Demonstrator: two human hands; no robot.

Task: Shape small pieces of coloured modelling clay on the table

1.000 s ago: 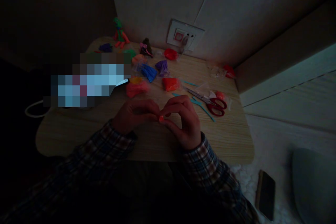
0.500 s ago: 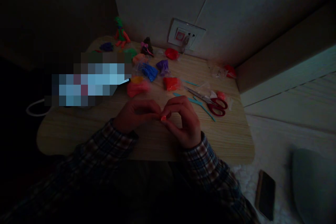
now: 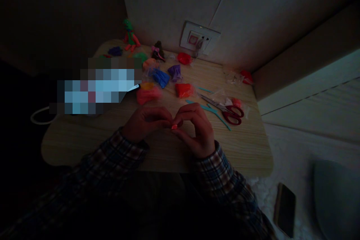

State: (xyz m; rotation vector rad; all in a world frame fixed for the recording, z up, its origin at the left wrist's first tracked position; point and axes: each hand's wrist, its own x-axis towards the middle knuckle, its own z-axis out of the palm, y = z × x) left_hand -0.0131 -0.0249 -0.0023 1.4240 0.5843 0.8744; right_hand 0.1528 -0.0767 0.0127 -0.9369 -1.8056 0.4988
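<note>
Between the fingertips of both hands is a small piece of orange-red modelling clay [image 3: 174, 126]. My left hand [image 3: 147, 122] pinches it from the left, and my right hand [image 3: 197, 127] grips it between thumb and fingers from the right. Both hands are closed and meet just above the wooden table [image 3: 165, 157]. Beyond them lie a red clay packet [image 3: 184, 90] and a pinkish-red clay packet [image 3: 147, 95]. Turquoise modelling tools [image 3: 215, 111] and red-handled scissors [image 3: 233, 114] rest beside my right hand.
Blue [image 3: 161, 77] and purple clay packets [image 3: 176, 72] lie farther back. A green and orange clay figure [image 3: 130, 36] sits at the far edge. A blurred-out lit screen [image 3: 98, 90] stands at left. A wall socket [image 3: 199, 36] is behind; a phone [image 3: 285, 210] lies lower right.
The clay piece has shifted and turned slightly between the fingertips. Both hands keep nearly the same place and pinch; the view has moved a little.
</note>
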